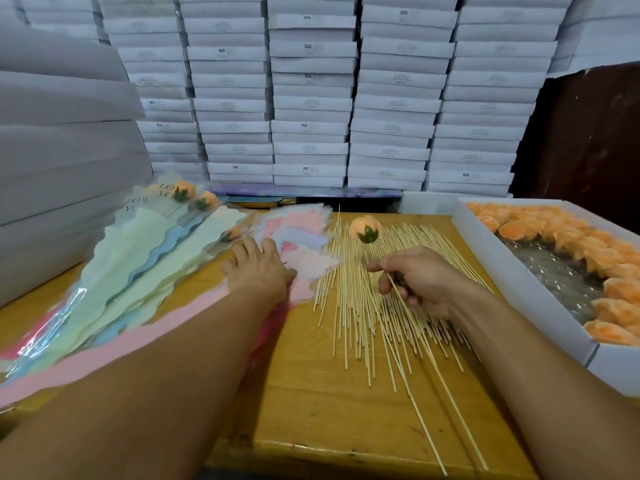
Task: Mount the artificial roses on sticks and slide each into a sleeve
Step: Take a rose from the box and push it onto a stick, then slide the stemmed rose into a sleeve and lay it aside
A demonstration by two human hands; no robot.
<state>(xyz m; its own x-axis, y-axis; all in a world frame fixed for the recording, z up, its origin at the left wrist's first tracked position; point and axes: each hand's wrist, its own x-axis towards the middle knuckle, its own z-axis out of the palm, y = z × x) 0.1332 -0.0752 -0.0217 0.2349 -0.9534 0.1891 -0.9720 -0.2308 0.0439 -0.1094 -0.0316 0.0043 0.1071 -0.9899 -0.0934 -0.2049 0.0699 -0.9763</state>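
So I'm holding a thin bamboo stick (412, 308) pinched in my right hand (420, 280), and there's a peach fabric rose with a green calyx (366, 229) sitting up at its far tip, hovering over the loose spread of bare bamboo sticks (353, 306) on the wooden table (311, 410). My left hand (258, 268) is lying flat, fingers straight, on the stack of pastel scalloped plastic sleeves (298, 233), pressing down to peel off the top one.

What I'm finding helps, I think: rub the top sleeve with the fingertips so only one layer lifts, and get its mouth open before bringing the rose over. Feed the bare end of the stick in first, keeping the pinch low and steady so the rose isn't wobbling or popping off. The finished sleeved roses (194, 199) are piling up far left, and the white cardboard tray of peach roses (519, 271) is on my right.
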